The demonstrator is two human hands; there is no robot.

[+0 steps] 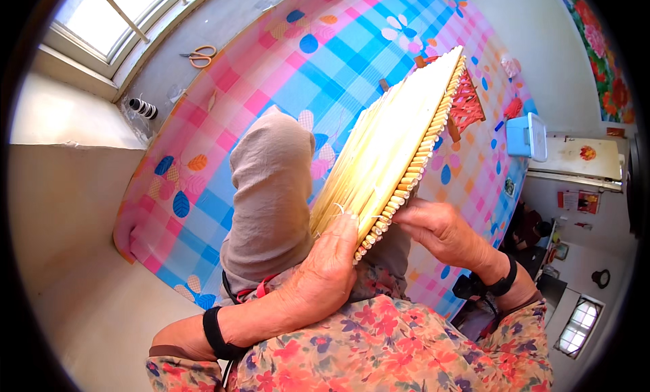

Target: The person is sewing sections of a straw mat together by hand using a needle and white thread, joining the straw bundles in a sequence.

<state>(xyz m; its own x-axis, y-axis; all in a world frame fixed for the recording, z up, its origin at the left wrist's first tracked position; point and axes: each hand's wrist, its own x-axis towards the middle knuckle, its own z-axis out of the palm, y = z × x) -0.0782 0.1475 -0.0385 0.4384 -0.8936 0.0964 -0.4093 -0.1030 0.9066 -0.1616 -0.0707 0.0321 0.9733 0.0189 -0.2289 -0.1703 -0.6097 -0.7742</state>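
Head cam, wide fisheye, looking down over wearer's shirt (399,341) at 6 o'clock. Left hand (326,263) around 6 too, right hand (443,231) at 4, both pretty close; window (95,19) farther off at 10.

Fingers out of sight around the stalk panel (389,151).
Beyond its thumb, the left hand's fingers (344,229) are mostly hidden beneath it; the fingertips of the right hand (443,233) vanish behind the stalk ends, their hold untellable. The panel covers part of a red woven piece (467,106). The view's rim cuts off the window (91,23) and floral hanging (597,53).
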